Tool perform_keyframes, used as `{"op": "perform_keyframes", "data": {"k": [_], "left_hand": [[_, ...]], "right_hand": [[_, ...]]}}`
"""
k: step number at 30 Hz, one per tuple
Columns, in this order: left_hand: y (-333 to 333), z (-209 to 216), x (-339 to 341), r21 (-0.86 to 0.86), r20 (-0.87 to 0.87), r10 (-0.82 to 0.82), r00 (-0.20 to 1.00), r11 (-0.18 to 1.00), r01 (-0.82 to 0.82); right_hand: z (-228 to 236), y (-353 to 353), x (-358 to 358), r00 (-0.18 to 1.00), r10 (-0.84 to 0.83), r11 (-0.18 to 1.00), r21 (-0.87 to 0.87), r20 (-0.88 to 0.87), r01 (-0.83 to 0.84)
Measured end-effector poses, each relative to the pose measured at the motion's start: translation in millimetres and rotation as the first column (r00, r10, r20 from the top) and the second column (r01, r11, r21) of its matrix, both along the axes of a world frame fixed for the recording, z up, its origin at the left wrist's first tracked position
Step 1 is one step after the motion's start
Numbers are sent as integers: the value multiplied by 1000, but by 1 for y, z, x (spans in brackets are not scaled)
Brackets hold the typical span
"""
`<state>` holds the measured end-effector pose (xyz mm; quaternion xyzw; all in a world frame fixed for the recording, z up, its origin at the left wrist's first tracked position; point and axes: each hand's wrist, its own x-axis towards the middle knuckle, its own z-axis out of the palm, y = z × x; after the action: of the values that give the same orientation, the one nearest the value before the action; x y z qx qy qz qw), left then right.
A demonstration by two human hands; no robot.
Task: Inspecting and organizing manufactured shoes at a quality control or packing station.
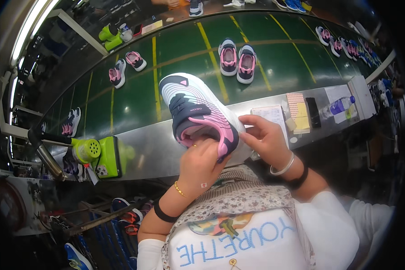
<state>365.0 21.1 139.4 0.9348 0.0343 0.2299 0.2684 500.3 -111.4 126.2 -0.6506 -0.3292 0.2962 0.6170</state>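
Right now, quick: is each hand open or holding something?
Left hand: closed, holding the shoe by its opening.
Right hand: at the shoe's edge; whether its grip is closed can't be told.

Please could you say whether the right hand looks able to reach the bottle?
Probably yes: only papers, a phone and other low things lie between the right hand, at the shoe, and the bottle.

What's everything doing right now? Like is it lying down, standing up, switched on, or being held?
Left hand: gripping, fingers in the shoe's opening
Right hand: thumb and finger at the sole
Pink-and-navy shoe: held up, tilted
Shoe pair: standing upright
Bottle: lying on its side, cap on
Phone: lying flat, dark
Ceiling light: on
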Motion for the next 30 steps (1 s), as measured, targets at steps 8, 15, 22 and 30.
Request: {"op": "perform_keyframes", "data": {"k": [8, 15, 22, 30], "left_hand": [[5, 11, -6, 196, -42, -29, 999, 980, 36], [8, 8, -2, 184, -75, -68, 995, 980, 80], [11, -1, 13, 66, -69, -174, 982, 982, 178], [13, -38, 24, -59, -171, -141, 975, 989, 132]], "right_hand": [[-3, 6, 1, 992, 37, 999, 2, 117, -38], [-6, 6, -1, 984, 6, 996, -94, 176, 10], [-7, -7, 6, 988, -30, 991, -124, 150, 49], [-114, -38, 65, 956, -280, 919, -262, 93, 295]]}}
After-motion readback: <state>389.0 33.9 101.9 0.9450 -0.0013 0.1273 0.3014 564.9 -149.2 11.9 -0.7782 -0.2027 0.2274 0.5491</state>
